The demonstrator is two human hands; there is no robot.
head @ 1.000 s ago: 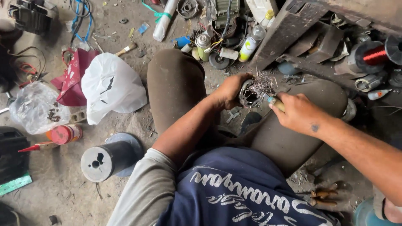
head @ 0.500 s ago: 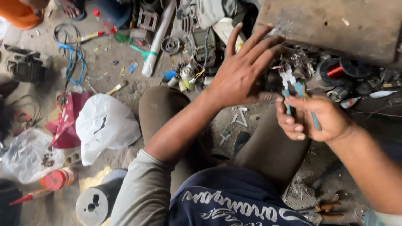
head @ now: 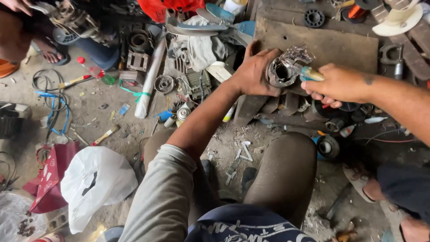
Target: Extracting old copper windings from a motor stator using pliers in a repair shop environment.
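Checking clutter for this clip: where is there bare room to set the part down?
Bare patches: the brown wooden board above both hands, and the dirt floor between the blue cable and the white plastic bag. It is crowded around the long white tube and below the right hand.

**Both arms stretched forward, hands closed side by side**

The left arm, in a grey sleeve pushed up above the elbow, reaches forward over the left knee, forearm bare. Its left hand (head: 254, 71) is curled, fingers wrapped around what it grips, thumb toward the right. The right arm enters from the right edge, bare, with a small dark mark near the wrist. The right hand (head: 338, 84) is closed in a fist-like grip, knuckles up, just beside the left hand. Both knees are bent and spread.
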